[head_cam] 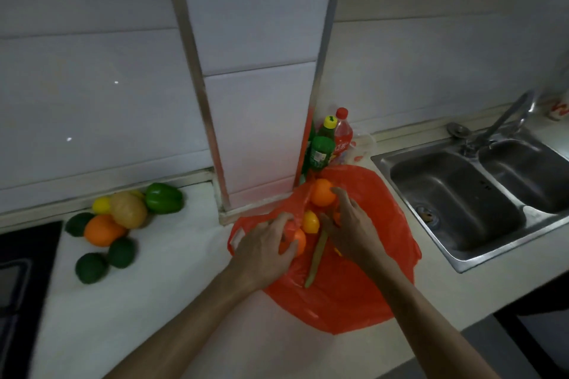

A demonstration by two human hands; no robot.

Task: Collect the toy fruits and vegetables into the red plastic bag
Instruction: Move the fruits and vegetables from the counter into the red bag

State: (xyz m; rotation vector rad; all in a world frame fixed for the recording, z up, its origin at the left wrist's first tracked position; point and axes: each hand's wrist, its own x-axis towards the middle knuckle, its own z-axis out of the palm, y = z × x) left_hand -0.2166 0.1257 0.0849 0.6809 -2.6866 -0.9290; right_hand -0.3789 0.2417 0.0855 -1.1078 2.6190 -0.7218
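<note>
Gripping the red bag (354,295) with an orange (297,241), the left hand (263,251) could spill fruit while the right hand (354,231) hovers half-open, empty.

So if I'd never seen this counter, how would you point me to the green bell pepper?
Start at the tiled pillar that juts out from the wall, then look left along the white countertop to the pile of toy produce against the wall. The green bell pepper sits at the pile's right end, nearest the pillar. It is the only bright, glossy, lobed green piece; the other greens are dark, rounded and dull.
</note>
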